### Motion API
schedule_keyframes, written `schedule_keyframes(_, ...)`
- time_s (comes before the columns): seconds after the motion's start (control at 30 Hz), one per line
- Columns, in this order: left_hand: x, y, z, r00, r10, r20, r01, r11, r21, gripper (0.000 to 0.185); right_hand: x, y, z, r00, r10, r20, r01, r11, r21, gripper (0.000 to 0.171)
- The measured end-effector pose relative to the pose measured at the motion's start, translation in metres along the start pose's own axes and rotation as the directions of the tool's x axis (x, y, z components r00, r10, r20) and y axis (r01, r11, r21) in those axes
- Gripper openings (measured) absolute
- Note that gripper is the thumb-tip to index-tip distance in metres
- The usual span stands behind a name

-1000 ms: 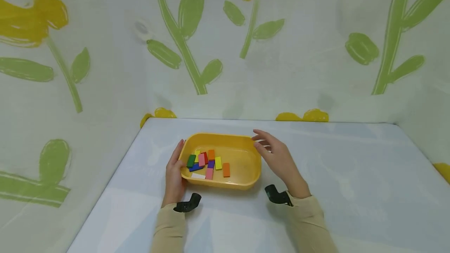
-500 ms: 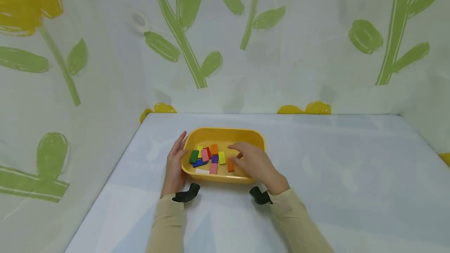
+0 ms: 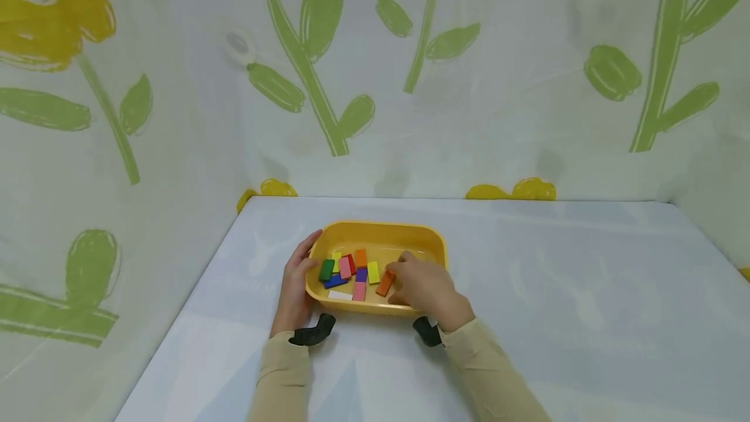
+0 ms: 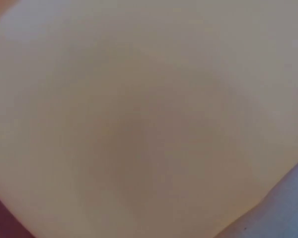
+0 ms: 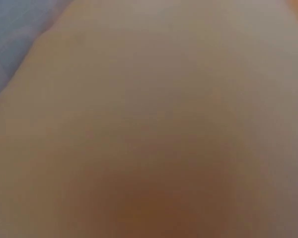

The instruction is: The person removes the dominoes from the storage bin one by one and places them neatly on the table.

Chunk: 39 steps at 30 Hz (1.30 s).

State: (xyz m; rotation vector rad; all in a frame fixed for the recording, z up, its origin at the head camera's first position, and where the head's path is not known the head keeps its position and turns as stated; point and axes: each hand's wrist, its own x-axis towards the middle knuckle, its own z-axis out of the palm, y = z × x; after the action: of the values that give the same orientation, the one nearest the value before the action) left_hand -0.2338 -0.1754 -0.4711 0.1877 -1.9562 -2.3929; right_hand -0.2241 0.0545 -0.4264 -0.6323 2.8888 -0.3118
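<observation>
orange block (image 3: 385, 283) is tilted inside the yellow tray (image 3: 435, 247), toward the tray's near right part, and is pinched by the fingertips of the right hand (image 3: 426, 289), which is reached over the tray's near rim with fingers curled round the block's right end. just left of the orange block a yellow block (image 3: 373, 272) is seen, then a purple block (image 3: 361, 274) with a pink block (image 3: 359, 291) nearer the tray's front edge. further left in the tray a second orange block (image 3: 361, 258), a red block (image 3: 349, 263), another pink block (image 3: 344, 267), a blue block (image 3: 336, 281), a green block (image 3: 326, 270) and a white block (image 3: 340, 295) are clustered (several touching or overlapping). the tray's left wall is gripped by the left hand (image 3: 295, 288), thumb hooked over the rim and fingers laid along the outside. black wrist mounts are worn on both beige sleeves, just in front of the tray. the tray is set on a pale blue table (image 3: 556, 318), behind which a flowered backdrop (image 3: 469, 83) is hung. both wrist views are filled by a blurred pale surface, so nothing can be told from them.
</observation>
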Motion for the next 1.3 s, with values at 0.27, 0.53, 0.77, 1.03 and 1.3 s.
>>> schedule_keyframes(0.27,-0.0023,0.0001,-0.0020,1.000,0.024,0.018,-0.024,1.000,-0.019,0.045,0.0045,-0.0039,0.0042,0.999,0.049,-0.024,-0.049,0.999,-0.014,0.043)
schedule_keyframes(0.53,-0.0046,0.0010,-0.0036,1.000,0.018,0.015,-0.018,0.999,-0.030,0.043,0.0065,-0.0062,0.0041,0.998,-0.016,0.061,0.015,1.000,0.022,0.046)
schedule_keyframes(0.77,-0.0030,-0.0011,-0.0035,0.999,0.032,-0.009,-0.032,0.999,-0.002,0.041,0.0086,-0.0044,0.0063,0.996,-0.062,0.065,0.053,0.991,0.125,0.033)
schedule_keyframes(1.03,-0.0013,-0.0034,0.0006,0.999,0.012,-0.031,-0.012,1.000,0.009,0.037,0.0068,-0.0014,0.0064,0.997,-0.051,0.056,0.044,0.992,0.121,0.024)
schedule_keyframes(1.3,0.0000,-0.0015,0.0001,1.000,0.008,-0.029,-0.008,1.000,0.004,0.036,0.0076,-0.0039,0.0038,0.999,-0.017,0.042,0.012,0.994,0.112,0.022)
